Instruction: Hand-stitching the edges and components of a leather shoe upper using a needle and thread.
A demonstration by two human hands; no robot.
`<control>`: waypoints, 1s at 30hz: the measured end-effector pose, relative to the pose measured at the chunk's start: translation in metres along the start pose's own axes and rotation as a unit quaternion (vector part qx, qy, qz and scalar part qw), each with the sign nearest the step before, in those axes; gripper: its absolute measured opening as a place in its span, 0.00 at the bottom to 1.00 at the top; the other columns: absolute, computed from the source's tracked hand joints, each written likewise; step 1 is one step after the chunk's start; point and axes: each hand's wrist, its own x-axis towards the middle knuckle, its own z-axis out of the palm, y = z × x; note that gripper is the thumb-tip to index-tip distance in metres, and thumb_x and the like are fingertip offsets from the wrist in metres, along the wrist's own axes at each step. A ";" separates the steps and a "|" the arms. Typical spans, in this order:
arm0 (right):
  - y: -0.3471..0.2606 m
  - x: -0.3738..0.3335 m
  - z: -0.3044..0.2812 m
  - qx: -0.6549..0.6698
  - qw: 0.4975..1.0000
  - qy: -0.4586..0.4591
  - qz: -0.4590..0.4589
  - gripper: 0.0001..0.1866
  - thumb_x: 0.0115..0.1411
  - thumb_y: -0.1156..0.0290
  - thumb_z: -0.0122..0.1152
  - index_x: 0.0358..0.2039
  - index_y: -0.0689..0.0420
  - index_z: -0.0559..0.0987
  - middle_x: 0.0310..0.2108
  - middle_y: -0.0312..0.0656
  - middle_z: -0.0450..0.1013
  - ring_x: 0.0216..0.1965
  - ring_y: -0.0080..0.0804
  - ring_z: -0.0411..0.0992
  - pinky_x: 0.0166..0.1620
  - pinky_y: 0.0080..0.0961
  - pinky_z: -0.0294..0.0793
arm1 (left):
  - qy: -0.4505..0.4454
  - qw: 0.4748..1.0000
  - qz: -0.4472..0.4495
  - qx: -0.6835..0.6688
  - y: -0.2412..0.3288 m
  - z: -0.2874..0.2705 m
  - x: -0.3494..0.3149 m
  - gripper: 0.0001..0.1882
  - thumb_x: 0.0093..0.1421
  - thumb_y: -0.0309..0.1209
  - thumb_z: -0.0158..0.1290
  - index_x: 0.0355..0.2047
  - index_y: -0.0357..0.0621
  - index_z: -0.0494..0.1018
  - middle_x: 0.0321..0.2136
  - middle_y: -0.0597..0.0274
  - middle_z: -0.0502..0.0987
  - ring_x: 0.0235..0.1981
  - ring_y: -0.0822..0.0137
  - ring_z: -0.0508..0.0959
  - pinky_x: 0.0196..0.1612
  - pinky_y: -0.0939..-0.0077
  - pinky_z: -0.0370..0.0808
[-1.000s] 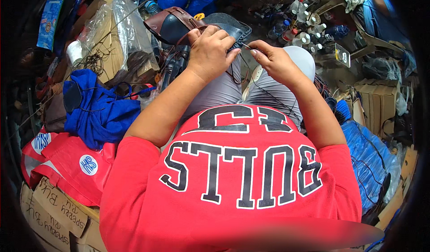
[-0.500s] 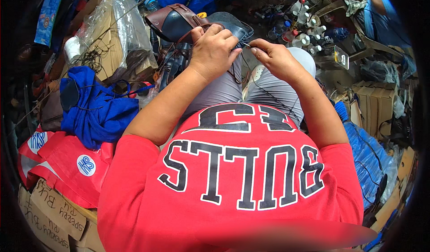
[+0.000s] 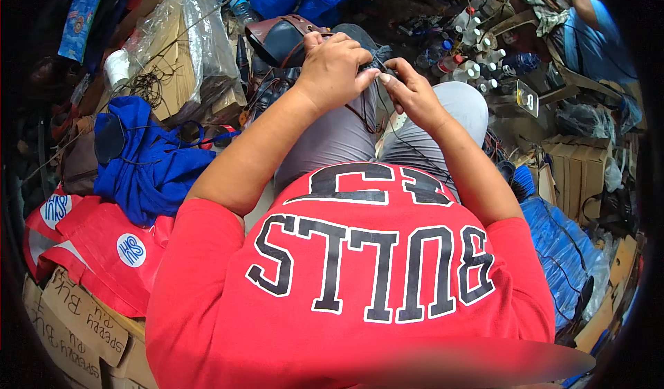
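Note:
My left hand (image 3: 335, 69) is closed round a dark leather shoe (image 3: 279, 43) with a brown edge and brown laces, held above my knees. Beyond my knuckles shows its dark front part (image 3: 356, 36). Close by on the right, my right hand (image 3: 415, 97) has thumb and bent fingers drawn together beside my left thumb tip. What they pinch is too small to make out. A thin dark thread (image 3: 409, 143) hangs below the hands over my grey trousers (image 3: 456, 109).
Plastic bottles (image 3: 477, 60) cluster at the far right, near another person's blue-clothed leg (image 3: 598, 39). Cardboard (image 3: 169, 77) and clear plastic lie left. Blue cloth (image 3: 149, 167) and a red bag (image 3: 104, 250) are beside my left arm; blue plastic sheeting (image 3: 557, 250) lies right.
My right hand's fingers have bent inward and come closer to my left thumb. The thin metal tool seen between the hands no longer shows. My view has shifted slightly.

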 end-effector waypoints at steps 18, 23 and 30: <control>0.071 0.147 -0.105 -0.452 0.885 0.113 -0.003 0.21 0.63 0.56 0.34 0.51 0.52 0.66 0.50 0.57 0.68 0.54 0.52 0.66 0.54 0.43 0.65 | -0.220 0.964 -0.047 0.142 0.053 0.013 0.122 0.13 0.56 0.31 0.47 0.38 0.46 0.78 0.40 0.56 0.79 0.43 0.59 0.79 0.44 0.60 0.73; 0.024 0.122 -0.080 -0.423 0.887 0.138 0.124 0.23 0.63 0.57 0.34 0.56 0.51 0.65 0.54 0.55 0.66 0.57 0.51 0.64 0.57 0.44 0.61 | -0.279 0.956 -0.020 0.085 0.066 -0.007 0.086 0.12 0.52 0.31 0.48 0.33 0.42 0.78 0.34 0.51 0.80 0.36 0.57 0.80 0.39 0.59 0.72; 0.116 0.037 -0.228 -0.457 0.802 0.267 0.279 0.24 0.58 0.59 0.47 0.54 0.53 0.65 0.50 0.56 0.69 0.53 0.53 0.67 0.54 0.43 0.65 | -0.196 0.969 0.143 -0.038 0.100 -0.064 0.019 0.12 0.61 0.37 0.47 0.27 0.41 0.70 0.23 0.54 0.76 0.29 0.55 0.78 0.36 0.62 0.67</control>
